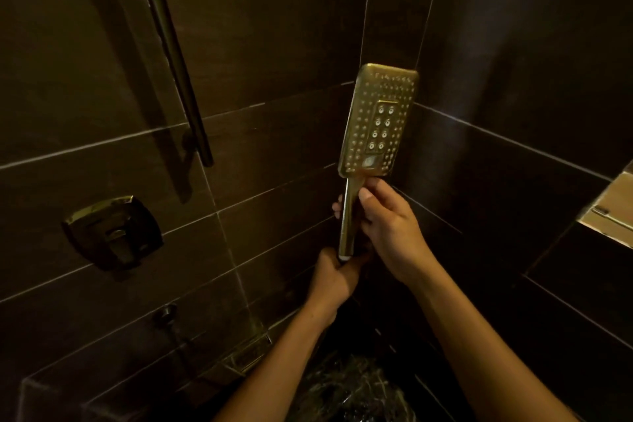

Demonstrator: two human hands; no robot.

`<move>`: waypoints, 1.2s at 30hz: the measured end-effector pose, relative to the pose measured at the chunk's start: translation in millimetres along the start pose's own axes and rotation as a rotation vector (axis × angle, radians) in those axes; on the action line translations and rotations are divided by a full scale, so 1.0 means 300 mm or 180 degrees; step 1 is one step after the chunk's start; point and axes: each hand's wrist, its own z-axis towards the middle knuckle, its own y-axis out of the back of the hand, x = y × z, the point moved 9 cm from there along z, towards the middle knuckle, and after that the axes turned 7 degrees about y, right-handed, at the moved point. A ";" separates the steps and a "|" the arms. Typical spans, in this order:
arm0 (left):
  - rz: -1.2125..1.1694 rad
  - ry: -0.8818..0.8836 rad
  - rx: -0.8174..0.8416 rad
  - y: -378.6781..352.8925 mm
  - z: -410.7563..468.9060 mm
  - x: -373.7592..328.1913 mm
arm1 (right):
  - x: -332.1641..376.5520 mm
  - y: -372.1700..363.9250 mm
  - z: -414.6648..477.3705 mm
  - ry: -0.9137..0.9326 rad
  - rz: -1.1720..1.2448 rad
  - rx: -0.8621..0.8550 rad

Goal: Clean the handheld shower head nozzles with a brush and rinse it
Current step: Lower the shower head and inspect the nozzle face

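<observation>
The grip of the right hand is closed around the upper handle of the gold rectangular metal shower head, thumb pressed on the front just below the spray plate. The grip of the left hand is closed around the handle's bottom end, where a pale ring shows; what is pinched there beyond the end itself cannot be told, and no hose is made out in the dim light.

The shower head is held upright in the air near the tiled corner, slightly right of the frame's centre. Its long axis runs almost vertically, the plate leaning toward one o'clock, the handle end toward seven o'clock. The nozzle face is turned to the camera, so the rows of small nozzles and the central block of larger ones are open to view. From the right hand the plate lies at twelve o'clock, touching the thumb's reach; the left hand is farther off, at the opposite end.

Both forearms are raised from five and six o'clock, the right wrist bent inward. No brush is seen, so scrubbing is judged not yet begun; one hand would have to be freed.

A dark metal wall rail stands at ten o'clock, a brass square mixer valve at eight o'clock.
</observation>
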 end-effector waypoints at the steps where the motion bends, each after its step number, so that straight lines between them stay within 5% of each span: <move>1: -0.0017 0.0078 -0.0014 -0.003 0.002 0.004 | 0.001 -0.003 0.001 0.0004 0.0010 -0.0033; 8: 0.0041 0.0375 -0.0086 -0.013 0.012 0.015 | 0.046 -0.036 0.003 0.0469 -0.0998 -0.0114; 15: 0.0262 0.0191 -0.0022 0.003 0.009 -0.015 | -0.005 -0.063 0.016 0.0101 -0.0594 0.0454; 23: 0.0241 0.0026 0.0007 0.003 -0.009 -0.035 | -0.006 -0.019 0.029 0.0117 -0.0736 0.0222; 28: 0.0368 0.0093 -0.0077 0.005 0.008 -0.040 | -0.021 -0.040 0.021 0.0002 -0.0077 0.0104; 36: 0.0397 0.0238 0.0015 -0.008 0.013 -0.037 | 0.033 -0.045 0.042 0.0560 -0.1481 -0.0248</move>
